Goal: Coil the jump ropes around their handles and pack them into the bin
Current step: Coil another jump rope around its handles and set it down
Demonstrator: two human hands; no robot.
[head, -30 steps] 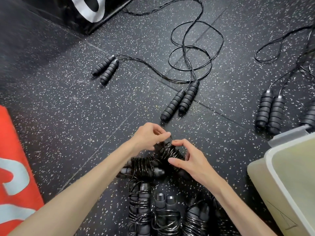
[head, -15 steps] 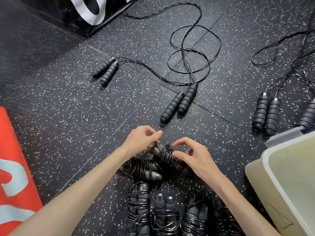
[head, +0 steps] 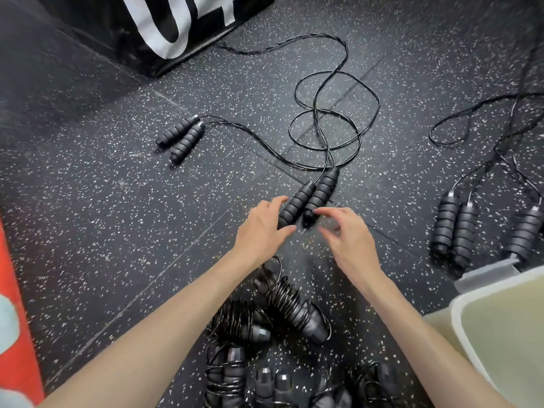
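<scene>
Floor (head: pixel 117 231): bin (head: pixel 500 334) at 4 o'clock, empty as far as visible. Coiled ropes (head: pixel 288 304) staged at 6, likely for batch packing. Both hands, left (head: pixel 262 228) and right (head: pixel 350 240), fingers spread wide, holding nothing, flank loose handles (head: pixel 309 198) at center; cord trails to 12.

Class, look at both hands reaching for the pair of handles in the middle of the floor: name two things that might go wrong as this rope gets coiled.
1. Its cord lies in overlapping loops, crossing another rope's cord; pulling may knot or drag both.
2. The left hand and right hand have no grip yet on the handles, which might roll apart.
</scene>
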